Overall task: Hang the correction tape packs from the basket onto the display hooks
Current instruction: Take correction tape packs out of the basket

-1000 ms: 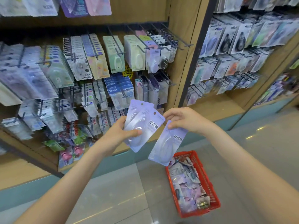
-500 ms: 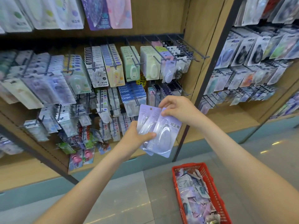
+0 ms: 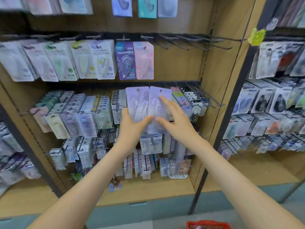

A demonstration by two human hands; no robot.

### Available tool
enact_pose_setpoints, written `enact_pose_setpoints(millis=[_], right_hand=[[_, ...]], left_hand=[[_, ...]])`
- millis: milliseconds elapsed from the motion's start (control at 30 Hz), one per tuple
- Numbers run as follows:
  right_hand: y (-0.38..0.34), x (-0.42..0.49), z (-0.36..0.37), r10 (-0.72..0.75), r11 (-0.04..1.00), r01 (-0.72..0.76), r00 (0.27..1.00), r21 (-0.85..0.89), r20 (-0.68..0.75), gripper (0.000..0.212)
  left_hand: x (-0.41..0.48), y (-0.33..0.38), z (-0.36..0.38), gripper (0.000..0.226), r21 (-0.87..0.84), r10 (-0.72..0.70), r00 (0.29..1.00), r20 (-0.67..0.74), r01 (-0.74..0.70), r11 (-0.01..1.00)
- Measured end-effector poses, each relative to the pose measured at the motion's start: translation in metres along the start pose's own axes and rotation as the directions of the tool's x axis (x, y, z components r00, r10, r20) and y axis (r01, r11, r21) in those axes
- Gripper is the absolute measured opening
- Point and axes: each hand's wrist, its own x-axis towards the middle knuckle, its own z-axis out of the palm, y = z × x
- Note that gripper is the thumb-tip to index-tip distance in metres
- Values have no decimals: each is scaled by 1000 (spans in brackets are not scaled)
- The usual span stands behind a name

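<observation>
I hold a small fan of lavender correction tape packs [image 3: 142, 103] upright in front of the display shelf, their punched holes at the top. My left hand [image 3: 132, 128] grips the fan from below, thumb across its front. My right hand [image 3: 176, 123] lies against the rightmost pack [image 3: 156, 101], index finger stretched up its face and thumb at its lower edge. Bare display hooks [image 3: 189, 43] stick out on the upper rail, right of a purple pack [image 3: 124, 61] and a pink pack [image 3: 143, 61]. Only the rim of the red basket [image 3: 208, 225] shows at the bottom.
Rows of hooks crowded with hung packs [image 3: 69, 116] fill the wooden bay. A dark metal upright [image 3: 219, 129] divides it from another full bay on the right [image 3: 272, 103]. A wooden ledge [image 3: 148, 187] runs below, with grey floor beneath.
Both hands rose from waist height to the hook rows. The pack my right hand pinched now sits in the left hand's fan. The view tilted up, and the basket slid to the bottom edge.
</observation>
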Motion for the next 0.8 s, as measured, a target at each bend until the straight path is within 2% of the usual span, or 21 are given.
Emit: enact_pose_setpoints(millis=[100,200,333,400,433,500,567,633,800], right_hand=[[-19,26,-16,-52,999,52,999,8,13,66],[-37,45,-29,-109,994,109,993,-11,-55,70],[-57,75,-40,-211,978,210,976,-19,-49,70],[-67,89,-41,-252,967,251,967,-42,-33,71],[-72,97,-41,-273,962,271,961,-46,-38,72],[-83,116,-41,-316,949,313,947,-47,-57,74],[-95,139,-41,-365,931,362,928,-49,-77,76],[-108,164,-39,-405,914,401,909,-58,-99,79],[-136,231,-37,-475,880,456,852,-134,-219,83]], left_hand=[[17,26,7,41,-26,72,996,-44,-73,997],[35,51,11,38,17,160,983,-89,-159,987],[54,77,3,45,68,226,966,-126,-219,973],[65,84,-4,58,78,213,966,-147,-203,976],[72,88,-9,57,61,209,967,-145,-202,977],[87,99,-19,42,16,238,965,-108,-237,971],[107,111,-30,41,-4,287,954,-85,-289,957],[127,123,-43,45,1,354,930,-100,-356,935],[181,155,-96,41,156,546,827,-136,-526,836]])
